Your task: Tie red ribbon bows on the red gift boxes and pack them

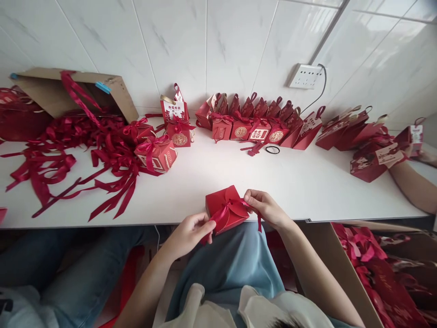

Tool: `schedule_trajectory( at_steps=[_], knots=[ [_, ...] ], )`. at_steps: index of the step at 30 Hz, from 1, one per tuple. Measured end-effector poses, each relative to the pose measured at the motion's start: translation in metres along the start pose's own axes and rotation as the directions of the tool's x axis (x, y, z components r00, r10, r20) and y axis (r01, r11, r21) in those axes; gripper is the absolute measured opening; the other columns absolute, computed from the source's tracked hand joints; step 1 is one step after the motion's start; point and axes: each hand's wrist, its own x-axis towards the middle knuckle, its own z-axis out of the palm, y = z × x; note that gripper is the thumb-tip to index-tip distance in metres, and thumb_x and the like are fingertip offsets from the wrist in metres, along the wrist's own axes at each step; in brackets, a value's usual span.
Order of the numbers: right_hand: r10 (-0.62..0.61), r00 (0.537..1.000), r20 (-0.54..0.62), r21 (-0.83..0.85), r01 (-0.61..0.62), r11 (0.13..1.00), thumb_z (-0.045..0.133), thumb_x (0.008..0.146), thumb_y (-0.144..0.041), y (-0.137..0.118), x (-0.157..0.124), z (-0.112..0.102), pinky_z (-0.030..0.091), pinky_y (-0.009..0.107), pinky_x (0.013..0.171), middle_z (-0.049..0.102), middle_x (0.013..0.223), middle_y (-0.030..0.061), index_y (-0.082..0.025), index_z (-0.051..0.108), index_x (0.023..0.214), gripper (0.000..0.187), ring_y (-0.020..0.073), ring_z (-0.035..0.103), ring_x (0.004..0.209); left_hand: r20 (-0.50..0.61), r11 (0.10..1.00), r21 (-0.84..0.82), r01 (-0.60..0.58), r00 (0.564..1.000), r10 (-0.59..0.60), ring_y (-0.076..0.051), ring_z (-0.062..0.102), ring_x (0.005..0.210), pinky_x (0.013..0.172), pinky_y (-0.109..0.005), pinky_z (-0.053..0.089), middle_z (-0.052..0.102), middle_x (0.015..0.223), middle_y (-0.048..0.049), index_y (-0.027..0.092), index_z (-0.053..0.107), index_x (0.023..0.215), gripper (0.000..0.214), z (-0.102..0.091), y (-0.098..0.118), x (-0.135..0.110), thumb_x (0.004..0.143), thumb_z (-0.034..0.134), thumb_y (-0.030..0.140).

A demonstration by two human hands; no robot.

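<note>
A red gift box (218, 200) lies at the front edge of the white table, its top flaps folded over. A dark pink ribbon (226, 209) crosses the top and is knotted or looped near the middle. My left hand (191, 232) pinches one side of the ribbon between thumb and fingers at the box's lower left corner. On the other side, my right hand (266, 207) grips the ribbon's right part, and a loose tail hangs below its fingers.
Loose ribbons (112, 159) are heaped at left beside an open cardboard box (126, 95). Finished-looking red boxes (241, 130) line the wall; a black ring (272, 149) lies before them. Another person's arm (411, 184) is at right. Below stands a carton (344, 259) of red bags.
</note>
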Motion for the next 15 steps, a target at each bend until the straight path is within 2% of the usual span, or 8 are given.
schedule_trajectory(
  at_steps=[3, 6, 9, 12, 15],
  knots=[
    [0.048, 0.999, 0.021, 0.012, -0.049, 0.999, 0.071, 0.069, -0.048, 0.003, -0.002, -0.006, 0.032, 0.025, 0.054, 0.049, 0.059, -0.0039, -0.016, 0.057, 0.071, 0.035, 0.0088, 0.042, 0.053, 0.002, 0.981, -0.183, -0.07, 0.997, 0.071, -0.009, 0.042, 0.045, 0.054, -0.024, 0.035, 0.044, 0.046, 0.0065, 0.019, 0.041, 0.063, 0.038, -0.01, -0.006, 0.008, 0.082, 0.051, 0.051],
    [0.126, 0.99, 0.068, -0.071, -0.121, 0.99, 0.073, 0.065, -0.05, 0.003, -0.004, -0.013, 0.028, 0.025, 0.05, 0.046, 0.052, -0.0047, -0.015, 0.06, 0.069, 0.038, 0.0086, 0.04, 0.049, -0.027, 0.973, -0.201, -0.113, 0.994, 0.11, -0.007, 0.036, 0.044, 0.051, -0.023, 0.032, 0.036, 0.045, 0.0082, 0.019, 0.039, 0.062, 0.039, -0.019, -0.012, 0.016, 0.08, 0.055, 0.05],
    [0.138, 0.988, 0.066, -0.18, -0.124, 0.976, 0.072, 0.064, -0.052, 0.003, -0.003, -0.018, 0.025, 0.024, 0.049, 0.044, 0.049, -0.005, -0.015, 0.059, 0.064, 0.04, 0.0085, 0.039, 0.048, -0.053, 0.986, -0.121, -0.111, 0.993, 0.106, -0.008, 0.037, 0.047, 0.051, -0.023, 0.03, 0.037, 0.049, 0.0069, 0.018, 0.04, 0.06, 0.04, -0.024, -0.018, 0.022, 0.078, 0.056, 0.05],
    [0.107, 0.992, 0.067, -0.25, -0.087, 0.964, 0.069, 0.066, -0.055, 0.001, -0.003, -0.022, 0.025, 0.024, 0.048, 0.044, 0.051, -0.0042, -0.015, 0.058, 0.063, 0.041, 0.0087, 0.039, 0.048, -0.071, 0.993, -0.059, -0.105, 0.992, 0.101, -0.008, 0.039, 0.048, 0.05, -0.023, 0.029, 0.043, 0.05, 0.005, 0.018, 0.042, 0.059, 0.039, -0.026, -0.019, 0.024, 0.078, 0.054, 0.049],
    [0.07, 0.989, 0.128, -0.302, -0.028, 0.953, 0.063, 0.073, -0.056, -0.006, -0.006, -0.024, 0.028, 0.024, 0.049, 0.045, 0.053, -0.0037, -0.016, 0.057, 0.062, 0.041, 0.0084, 0.038, 0.05, -0.081, 0.991, -0.081, -0.103, 0.992, 0.096, -0.01, 0.045, 0.052, 0.054, -0.023, 0.035, 0.053, 0.055, 0.0026, 0.017, 0.045, 0.061, 0.035, -0.025, -0.016, 0.024, 0.081, 0.053, 0.045]
  ],
)
